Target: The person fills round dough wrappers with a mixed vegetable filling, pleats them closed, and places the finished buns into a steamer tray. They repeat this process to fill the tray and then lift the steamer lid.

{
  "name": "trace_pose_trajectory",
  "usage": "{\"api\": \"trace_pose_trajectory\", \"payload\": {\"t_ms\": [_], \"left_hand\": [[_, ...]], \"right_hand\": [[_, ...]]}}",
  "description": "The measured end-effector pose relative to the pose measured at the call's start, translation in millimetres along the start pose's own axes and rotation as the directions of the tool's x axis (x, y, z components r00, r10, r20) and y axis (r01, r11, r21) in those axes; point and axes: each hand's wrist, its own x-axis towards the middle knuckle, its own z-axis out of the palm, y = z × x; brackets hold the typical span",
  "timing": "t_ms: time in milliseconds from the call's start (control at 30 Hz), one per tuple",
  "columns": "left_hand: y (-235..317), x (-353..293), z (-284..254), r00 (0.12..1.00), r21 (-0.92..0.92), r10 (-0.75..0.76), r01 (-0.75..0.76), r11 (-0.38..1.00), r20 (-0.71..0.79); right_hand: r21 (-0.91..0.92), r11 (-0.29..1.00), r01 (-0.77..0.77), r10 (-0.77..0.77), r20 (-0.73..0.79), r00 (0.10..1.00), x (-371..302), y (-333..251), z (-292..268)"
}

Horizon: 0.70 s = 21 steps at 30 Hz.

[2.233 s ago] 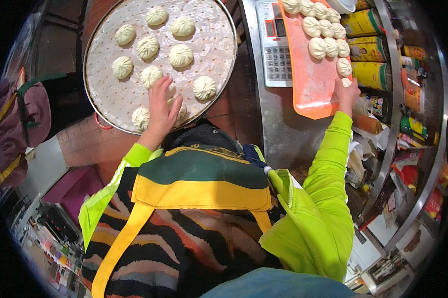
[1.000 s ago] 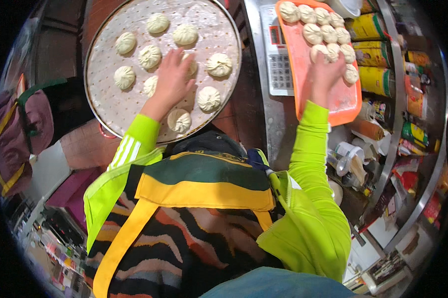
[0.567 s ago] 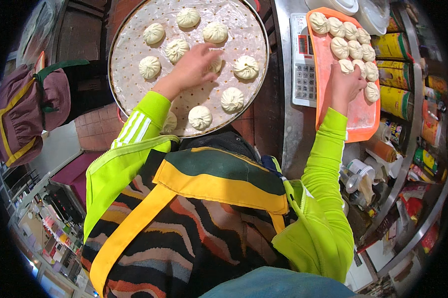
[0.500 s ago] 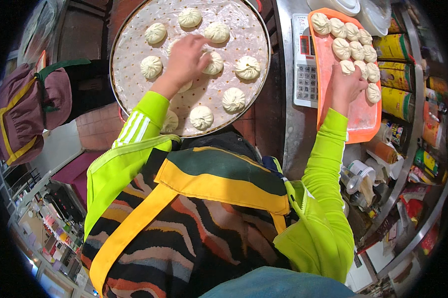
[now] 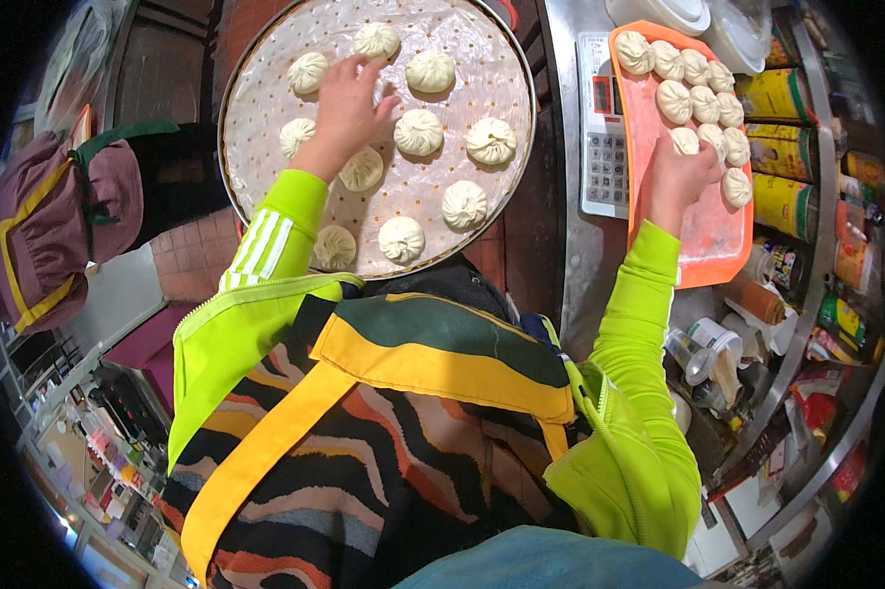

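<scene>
A round steamer tray (image 5: 256,211) lined with perforated sheet carries several pleated steamed buns (image 5: 418,133), spaced apart. Over its left half is my left hand (image 5: 352,110), fingers and thumb spread, hiding part of the tray surface beneath. One bun (image 5: 361,170) lies beside its wrist. To the right, an orange tray (image 5: 712,240) holds more buns in close rows at its far end. My right hand (image 5: 680,182) reaches over that tray's left edge, its fingers closed on a bun (image 5: 685,141) at the near end of the rows.
A white digital scale (image 5: 602,147) lies under the orange tray's left side on the metal counter (image 5: 585,294). Yellow tins (image 5: 784,206) and jars crowd the shelf at right. Plastic tubs (image 5: 663,12) stand behind. At left is another person in a purple top (image 5: 50,216).
My left hand has moved left and slightly away from the middle bun, which now shows whole. The right hand stays at the orange tray, its bun shifted slightly nearer me.
</scene>
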Motion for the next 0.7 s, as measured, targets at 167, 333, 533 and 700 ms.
{"api": "trace_pose_trajectory", "payload": {"t_ms": [167, 333, 533, 700], "left_hand": [[37, 29, 23, 0.995, -0.085, 0.093, -0.091, 0.992, 0.021], [32, 44, 45, 0.991, -0.240, 0.083, -0.055, 0.969, 0.105], [32, 58, 38, 0.997, -0.203, -0.011, 0.026, 0.979, 0.073], [21, 59, 26, 0.997, -0.197, 0.057, -0.068, 0.978, -0.057]], "right_hand": [[0.498, 0.866, -0.045, 0.032, 0.036, 0.999, -14, -16, -12], [0.801, 0.572, -0.176, -0.311, 0.410, 0.857, -51, -54, 14], [0.673, 0.666, 0.321, -0.666, 0.343, 0.663, -79, -133, 62], [0.517, 0.596, 0.614, -0.799, 0.309, 0.515, -82, -160, 119]]}}
